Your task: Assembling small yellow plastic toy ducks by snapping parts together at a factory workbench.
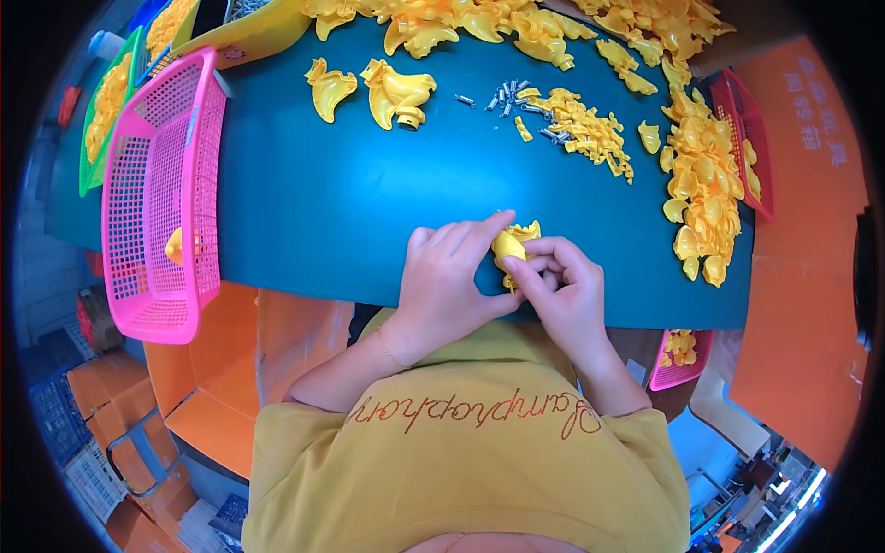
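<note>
Close to the near edge of the blue-green table [323,212], my left hand [449,275] and my right hand [569,293] meet on one small yellow plastic part [509,246]. Left thumb and fingers curve round one side of it; right thumb and forefinger pinch the other. Its lower portion is partly hidden by the fingers. Farther off lie a curved yellow shell [330,89] and a larger yellow shaped piece [398,92]. Small metal springs [505,96] are scattered beside a heap of tiny yellow parts [590,129].
A pink mesh basket [205,221] at the left table edge has one yellow piece inside. Yellow shells [705,175] pile up on the right, by a red basket [761,152]. More yellow pieces [424,23] line the far side. An orange box [212,369] stands below left.
</note>
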`<action>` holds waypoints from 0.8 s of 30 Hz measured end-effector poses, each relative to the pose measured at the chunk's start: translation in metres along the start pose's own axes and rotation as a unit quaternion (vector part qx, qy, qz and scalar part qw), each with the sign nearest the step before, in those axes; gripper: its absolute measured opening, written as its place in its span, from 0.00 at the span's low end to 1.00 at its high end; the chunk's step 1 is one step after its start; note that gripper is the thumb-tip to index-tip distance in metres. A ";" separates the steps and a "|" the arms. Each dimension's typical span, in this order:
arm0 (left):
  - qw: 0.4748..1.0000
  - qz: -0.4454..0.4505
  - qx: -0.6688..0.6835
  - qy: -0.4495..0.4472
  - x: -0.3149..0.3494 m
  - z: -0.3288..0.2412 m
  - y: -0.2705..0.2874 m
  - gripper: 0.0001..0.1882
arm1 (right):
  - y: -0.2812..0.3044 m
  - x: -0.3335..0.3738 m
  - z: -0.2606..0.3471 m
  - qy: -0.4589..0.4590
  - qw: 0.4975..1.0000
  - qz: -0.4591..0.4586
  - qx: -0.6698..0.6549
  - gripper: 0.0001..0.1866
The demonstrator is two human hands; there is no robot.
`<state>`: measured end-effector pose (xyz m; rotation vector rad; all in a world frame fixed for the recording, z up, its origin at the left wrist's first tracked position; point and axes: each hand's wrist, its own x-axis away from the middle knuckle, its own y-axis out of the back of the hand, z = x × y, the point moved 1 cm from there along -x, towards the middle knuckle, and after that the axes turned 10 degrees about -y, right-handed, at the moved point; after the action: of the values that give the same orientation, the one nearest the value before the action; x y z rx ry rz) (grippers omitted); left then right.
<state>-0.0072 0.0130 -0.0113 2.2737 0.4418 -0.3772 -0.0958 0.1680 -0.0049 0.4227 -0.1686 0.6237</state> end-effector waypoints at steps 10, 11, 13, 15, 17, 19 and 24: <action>0.999 -0.028 -0.019 -0.012 -0.001 0.002 -0.004 0.40 | 0.022 -0.006 0.016 -0.124 0.980 0.130 -0.084 0.13; 0.999 -0.032 -0.018 -0.015 -0.001 0.001 -0.004 0.40 | 0.022 -0.006 0.016 -0.118 0.983 0.116 -0.080 0.13; 0.999 -0.035 -0.016 -0.018 0.000 0.002 -0.004 0.40 | 0.020 -0.007 0.018 -0.116 0.982 0.113 -0.099 0.13; 0.999 -0.031 -0.015 -0.015 0.000 0.002 -0.003 0.41 | 0.017 -0.006 0.016 -0.114 0.981 0.108 -0.117 0.12; 0.999 -0.029 -0.012 -0.016 0.001 0.003 -0.004 0.41 | 0.009 0.002 0.011 0.004 0.999 0.026 0.042 0.09; 0.999 -0.026 -0.010 -0.017 0.003 0.004 -0.004 0.41 | 0.004 0.008 0.021 0.059 0.990 -0.015 0.131 0.08; 0.999 -0.017 0.018 -0.026 0.005 0.007 0.000 0.41 | 0.001 0.004 0.014 0.132 0.977 -0.028 0.166 0.09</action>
<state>-0.0041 0.0087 -0.0178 2.2882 0.4512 -0.4627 -0.0937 0.1653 0.0093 0.6594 0.2041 0.6490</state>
